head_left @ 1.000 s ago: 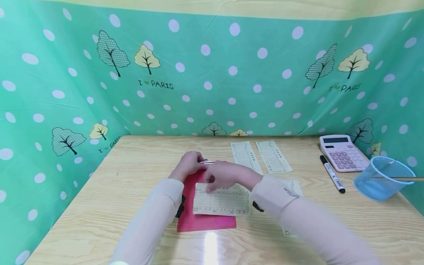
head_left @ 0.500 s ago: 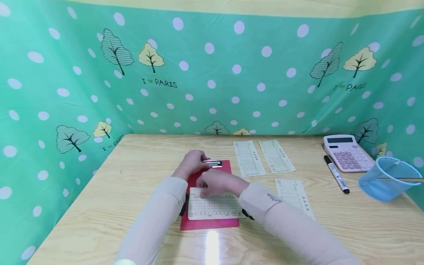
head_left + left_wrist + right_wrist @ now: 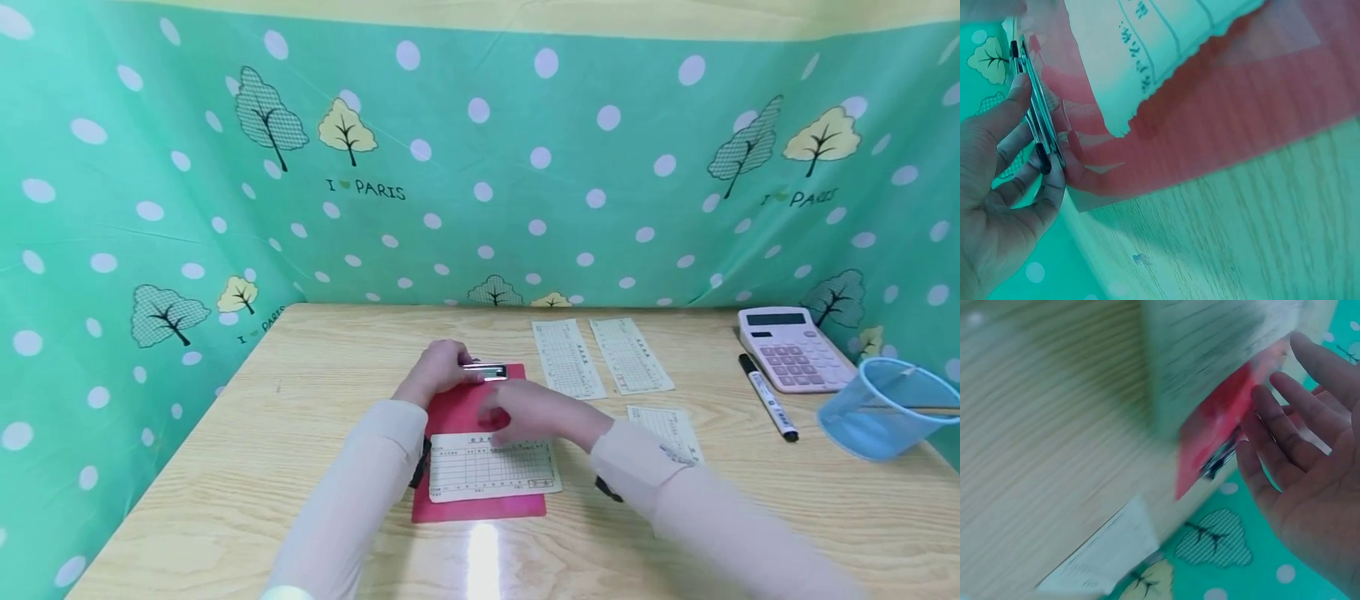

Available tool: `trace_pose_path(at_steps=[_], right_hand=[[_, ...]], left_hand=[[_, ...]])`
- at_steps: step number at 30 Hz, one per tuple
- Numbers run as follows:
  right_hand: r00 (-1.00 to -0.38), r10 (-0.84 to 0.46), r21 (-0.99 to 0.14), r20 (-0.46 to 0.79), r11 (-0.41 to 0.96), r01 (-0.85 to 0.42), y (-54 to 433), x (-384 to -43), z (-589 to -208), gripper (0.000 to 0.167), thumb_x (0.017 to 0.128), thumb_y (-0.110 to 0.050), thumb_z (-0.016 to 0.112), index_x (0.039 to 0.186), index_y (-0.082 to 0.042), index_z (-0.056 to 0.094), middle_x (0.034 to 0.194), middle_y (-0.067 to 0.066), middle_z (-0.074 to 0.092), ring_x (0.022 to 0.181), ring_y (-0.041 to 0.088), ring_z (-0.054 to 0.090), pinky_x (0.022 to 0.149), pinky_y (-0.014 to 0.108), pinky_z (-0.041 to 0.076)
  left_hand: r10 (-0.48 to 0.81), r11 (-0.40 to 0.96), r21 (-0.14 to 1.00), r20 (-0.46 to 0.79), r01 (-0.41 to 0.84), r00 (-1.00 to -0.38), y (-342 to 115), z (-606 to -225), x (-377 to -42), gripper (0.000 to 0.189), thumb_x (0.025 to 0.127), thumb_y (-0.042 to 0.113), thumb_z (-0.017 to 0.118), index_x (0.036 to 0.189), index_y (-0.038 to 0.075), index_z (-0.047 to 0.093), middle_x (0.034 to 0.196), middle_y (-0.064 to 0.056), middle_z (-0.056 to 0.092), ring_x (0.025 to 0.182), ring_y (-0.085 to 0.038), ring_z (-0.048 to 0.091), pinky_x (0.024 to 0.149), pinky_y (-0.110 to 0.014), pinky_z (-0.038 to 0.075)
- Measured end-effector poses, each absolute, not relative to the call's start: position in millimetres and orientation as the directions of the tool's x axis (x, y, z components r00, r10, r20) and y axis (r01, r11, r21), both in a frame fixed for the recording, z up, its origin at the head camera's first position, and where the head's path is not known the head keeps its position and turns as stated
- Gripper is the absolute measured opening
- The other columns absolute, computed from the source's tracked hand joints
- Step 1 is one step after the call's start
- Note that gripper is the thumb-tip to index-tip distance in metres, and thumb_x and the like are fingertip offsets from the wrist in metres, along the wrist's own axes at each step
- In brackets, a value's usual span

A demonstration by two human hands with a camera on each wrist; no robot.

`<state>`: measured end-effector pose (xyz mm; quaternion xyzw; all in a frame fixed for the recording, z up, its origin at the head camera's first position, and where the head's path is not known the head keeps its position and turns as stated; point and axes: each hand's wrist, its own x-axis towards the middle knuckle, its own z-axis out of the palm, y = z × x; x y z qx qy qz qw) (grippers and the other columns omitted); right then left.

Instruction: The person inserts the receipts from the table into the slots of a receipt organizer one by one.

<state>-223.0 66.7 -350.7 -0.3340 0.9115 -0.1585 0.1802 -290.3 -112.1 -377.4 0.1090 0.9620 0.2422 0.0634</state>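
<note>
A translucent red clipboard (image 3: 456, 410) lies on the table with its metal clip (image 3: 492, 372) at the far end. My left hand (image 3: 439, 372) squeezes that clip, thumb on the upper lever and fingers underneath, as the left wrist view shows of the clip (image 3: 1036, 106). A form slip (image 3: 487, 477), printed with a grid, lies across the clipboard's lower half, its far edge away from the clip. Over this edge hovers my right hand (image 3: 538, 410). In the right wrist view the right hand (image 3: 1316, 456) has its fingers loosely spread, gripping nothing.
Two form slips (image 3: 570, 360) lie at the back of the table, and another slip (image 3: 667, 429) sits partly under the right sleeve. To the right are a marker (image 3: 768, 397), a pink calculator (image 3: 795, 354) and a blue mesh pen cup (image 3: 873, 425).
The slip has settled lower on the clipboard, uncovering more red below the clip. My right hand has let go of it and lifted rightward. The left hand stays at the clip.
</note>
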Motion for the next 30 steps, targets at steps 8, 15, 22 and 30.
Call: trace_pose_path(at_steps=[8, 15, 22, 30], right_hand=[[-0.783, -0.596, -0.356, -0.177, 0.781, -0.513, 106, -213, -355, 0.055, 0.081, -0.027, 0.088, 0.129, -0.008, 0.069, 0.123, 0.007, 0.065, 0.112, 0.024, 0.057, 0.103, 0.045, 0.042], [-0.822, -0.549, -0.340, -0.150, 0.810, -0.479, 118, -207, -360, 0.066, 0.079, -0.036, 0.089, 0.133, -0.008, 0.067, 0.128, 0.008, 0.063, 0.120, 0.026, 0.054, 0.104, 0.047, 0.040], [-0.817, -0.567, -0.321, -0.101, 0.796, -0.513, 117, -207, -369, 0.065, 0.078, -0.042, 0.088, 0.129, -0.006, 0.069, 0.130, 0.008, 0.064, 0.124, 0.027, 0.054, 0.106, 0.048, 0.037], [-0.834, -0.549, -0.323, -0.054, 0.800, -0.506, 113, -205, -372, 0.059, 0.074, -0.037, 0.092, 0.121, -0.006, 0.072, 0.117, 0.007, 0.066, 0.112, 0.026, 0.058, 0.100, 0.047, 0.041]], left_hand=[[0.224, 0.849, 0.506, -0.082, 0.153, -0.971, -110, -379, -290, 0.034, 0.081, 0.022, 0.088, 0.102, 0.001, 0.071, 0.094, -0.008, 0.068, 0.089, -0.023, 0.059, 0.088, -0.038, 0.050], [0.223, 0.859, 0.485, -0.059, 0.167, -0.973, -110, -380, -292, 0.030, 0.083, 0.022, 0.086, 0.103, 0.001, 0.075, 0.096, -0.008, 0.071, 0.094, -0.024, 0.059, 0.091, -0.039, 0.050], [0.209, 0.846, 0.510, -0.051, 0.154, -0.977, -110, -381, -292, 0.025, 0.084, 0.020, 0.086, 0.099, 0.003, 0.078, 0.094, -0.007, 0.073, 0.098, -0.025, 0.059, 0.094, -0.039, 0.049], [0.245, 0.852, 0.484, -0.034, 0.198, -0.969, -111, -382, -294, 0.021, 0.088, 0.022, 0.082, 0.099, 0.003, 0.079, 0.092, -0.006, 0.075, 0.091, -0.022, 0.063, 0.090, -0.037, 0.051]])
